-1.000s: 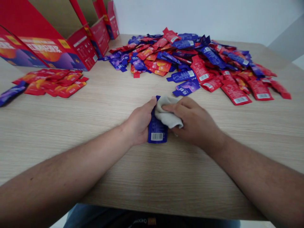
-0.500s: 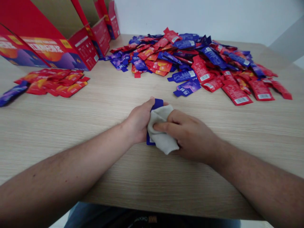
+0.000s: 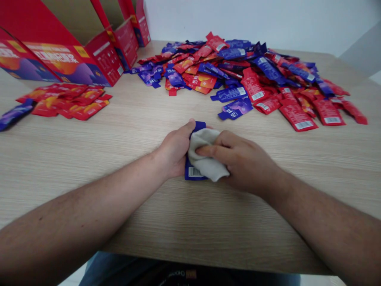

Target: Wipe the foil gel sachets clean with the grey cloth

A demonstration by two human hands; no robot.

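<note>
Cloth (image 3: pixel 210 167), pinched by the right hand (image 3: pixel 242 159), lies against a blue sachet (image 3: pixel 195 172) that the left hand (image 3: pixel 177 150) grips along one side over the counter (image 3: pixel 208 226), in front of a sachet heap (image 3: pixel 232 73).

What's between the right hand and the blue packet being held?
A pale cloth, gripped by the right hand, covers much of the blue packet held in the left hand; the head view shows this.

From afar, I saw a pale wood-grained table (image 3: pixel 238 230) before a white wall (image 3: pixel 262 24), which turned greyer at far right.
</note>
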